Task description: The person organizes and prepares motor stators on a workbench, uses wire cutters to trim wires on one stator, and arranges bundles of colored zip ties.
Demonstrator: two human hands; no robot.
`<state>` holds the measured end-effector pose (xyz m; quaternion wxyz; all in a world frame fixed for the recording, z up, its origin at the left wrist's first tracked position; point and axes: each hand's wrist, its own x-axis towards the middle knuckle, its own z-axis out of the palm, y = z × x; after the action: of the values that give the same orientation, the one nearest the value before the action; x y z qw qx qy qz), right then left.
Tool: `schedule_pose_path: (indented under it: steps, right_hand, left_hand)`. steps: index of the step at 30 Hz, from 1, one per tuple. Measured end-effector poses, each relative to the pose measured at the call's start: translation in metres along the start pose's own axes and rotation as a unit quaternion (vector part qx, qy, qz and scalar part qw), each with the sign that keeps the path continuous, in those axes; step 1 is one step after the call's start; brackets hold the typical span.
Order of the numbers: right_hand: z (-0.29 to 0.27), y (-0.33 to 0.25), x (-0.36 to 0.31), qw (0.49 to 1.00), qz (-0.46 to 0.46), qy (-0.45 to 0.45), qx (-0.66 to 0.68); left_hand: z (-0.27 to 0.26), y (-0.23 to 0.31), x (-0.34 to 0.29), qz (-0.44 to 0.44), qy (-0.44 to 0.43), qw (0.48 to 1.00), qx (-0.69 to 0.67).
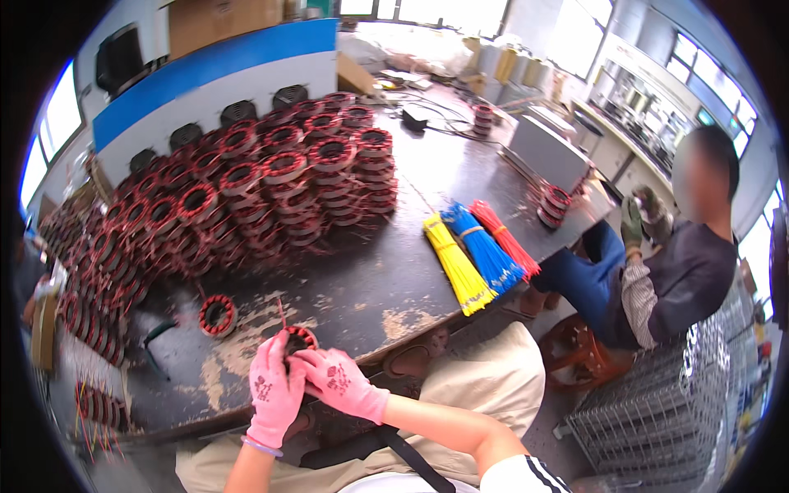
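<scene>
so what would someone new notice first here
Probably the heap of red-and-black rings, stacked over the left and back of the dark table. Next, the bright yellow bundle, blue bundle and red bundle, side by side toward its right edge. Then the pink-gloved left hand and right hand, together at a single ring by the near edge.

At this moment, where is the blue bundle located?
In the head view, the blue bundle lies right of centre on the dark table, between the yellow bundle and the red bundle.
</scene>
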<state>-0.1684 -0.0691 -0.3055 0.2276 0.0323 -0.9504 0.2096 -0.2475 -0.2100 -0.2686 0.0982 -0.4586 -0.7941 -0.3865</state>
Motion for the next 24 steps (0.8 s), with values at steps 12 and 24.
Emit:
schedule_pose_path:
  steps: [12,24]
  right_hand:
    - [-0.184,0.179,-0.117,0.88,0.414,0.09,-0.216]
    - [-0.2,0.18,-0.103,0.866,0.411,0.046,-0.281]
  left_hand:
    - [0.001,0.013,0.013,0.098,-0.135,0.973,0.159]
    - [0.014,0.023,0.005,0.09,-0.102,0.982,0.128]
